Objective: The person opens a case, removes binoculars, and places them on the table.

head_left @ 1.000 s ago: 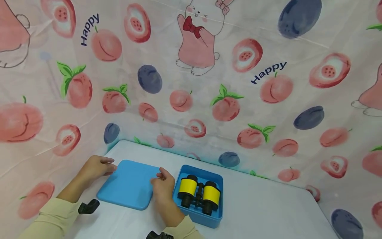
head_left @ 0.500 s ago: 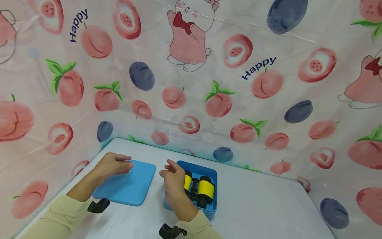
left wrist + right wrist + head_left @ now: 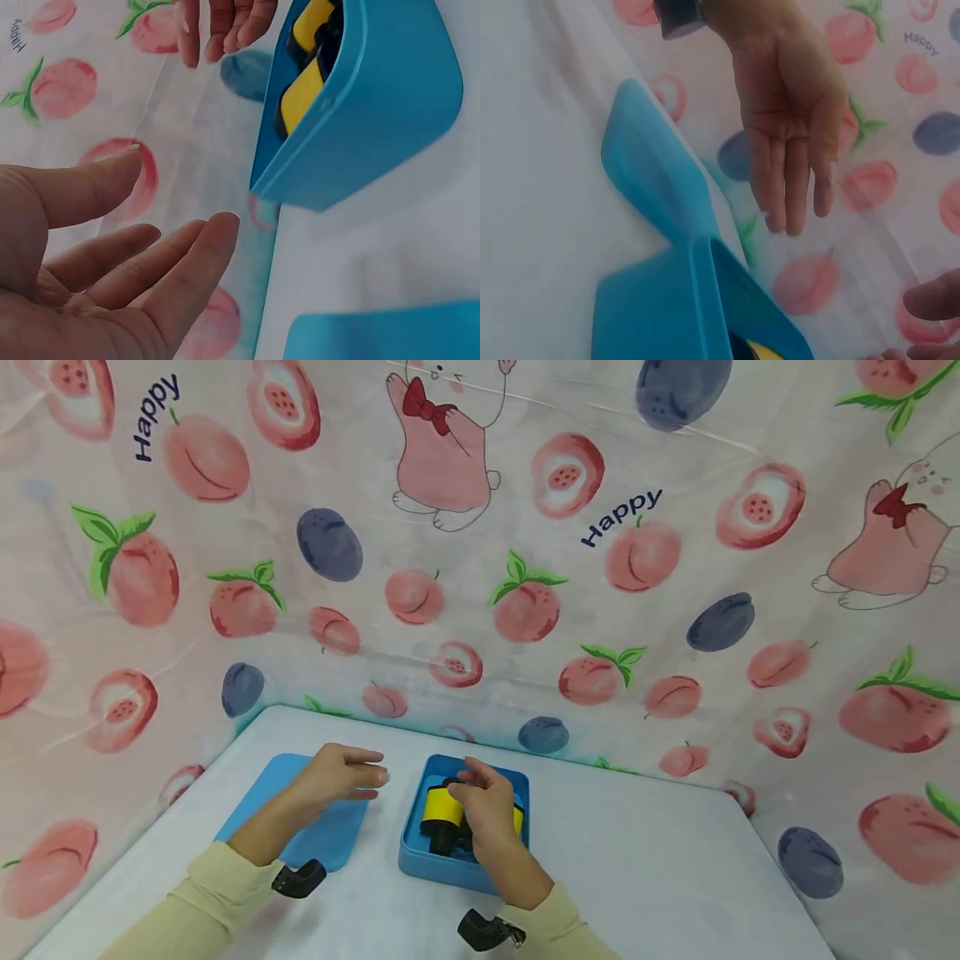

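A blue box (image 3: 442, 874) without its cover stands mid-table, holding yellow and black binoculars (image 3: 442, 810). Left of it lies a flat blue lid (image 3: 330, 839) on the white table. My left hand (image 3: 337, 781) hovers over the lid's right part, fingers extended toward the box; the left wrist view shows the thumb apart from the fingers (image 3: 191, 277) and nothing between them. Above the box is my right hand (image 3: 491, 810), fingers relaxed, overlapping the right barrel of the binoculars in the head view. Nothing is held in either hand.
A white table (image 3: 645, 860) bears the box and lid. Behind and to the left hangs a curtain (image 3: 465, 568) printed with peaches and rabbits, meeting the table's back edge. Each wrist wears a small black camera (image 3: 298, 878).
Both hands have moved right: the left from the lid's far left edge to over its right part, the right from beside the lid to above the binoculars. The head view has also turned right.
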A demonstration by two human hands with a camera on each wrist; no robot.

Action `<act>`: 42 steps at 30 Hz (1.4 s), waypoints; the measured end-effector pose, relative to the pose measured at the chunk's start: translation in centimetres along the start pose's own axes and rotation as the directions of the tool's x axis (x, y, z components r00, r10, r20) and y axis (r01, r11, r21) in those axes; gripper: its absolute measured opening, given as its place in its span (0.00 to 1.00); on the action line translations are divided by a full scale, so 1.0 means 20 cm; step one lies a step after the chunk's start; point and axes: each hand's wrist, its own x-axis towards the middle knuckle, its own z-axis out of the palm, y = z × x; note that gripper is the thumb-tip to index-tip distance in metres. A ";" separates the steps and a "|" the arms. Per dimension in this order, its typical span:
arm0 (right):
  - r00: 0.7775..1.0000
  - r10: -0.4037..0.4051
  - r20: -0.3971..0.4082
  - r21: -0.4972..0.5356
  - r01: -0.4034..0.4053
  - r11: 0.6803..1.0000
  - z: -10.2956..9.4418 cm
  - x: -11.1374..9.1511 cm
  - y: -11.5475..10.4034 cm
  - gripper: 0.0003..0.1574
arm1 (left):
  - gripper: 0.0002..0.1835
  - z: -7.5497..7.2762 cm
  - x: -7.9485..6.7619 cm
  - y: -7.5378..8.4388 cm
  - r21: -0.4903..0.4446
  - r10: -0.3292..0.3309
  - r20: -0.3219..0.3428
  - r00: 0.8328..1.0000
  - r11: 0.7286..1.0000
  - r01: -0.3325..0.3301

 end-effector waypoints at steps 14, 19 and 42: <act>0.987 -0.069 0.142 -0.192 0.096 0.977 -0.27 0.07 0.00 0.37 | 0.29 0.24 0.10 -0.02 0.106 -0.043 -0.043 0.998 0.993 0.047; 0.968 -0.098 0.230 -0.333 0.173 0.927 -0.32 0.10 0.03 0.38 | 0.30 0.27 0.12 -0.04 0.119 -0.066 -0.043 0.997 0.990 0.070; 0.805 -0.053 0.590 -0.807 0.590 -0.022 -0.28 0.20 0.16 0.66 | 0.30 0.34 0.13 -0.12 0.148 -0.122 -0.026 0.992 0.981 0.124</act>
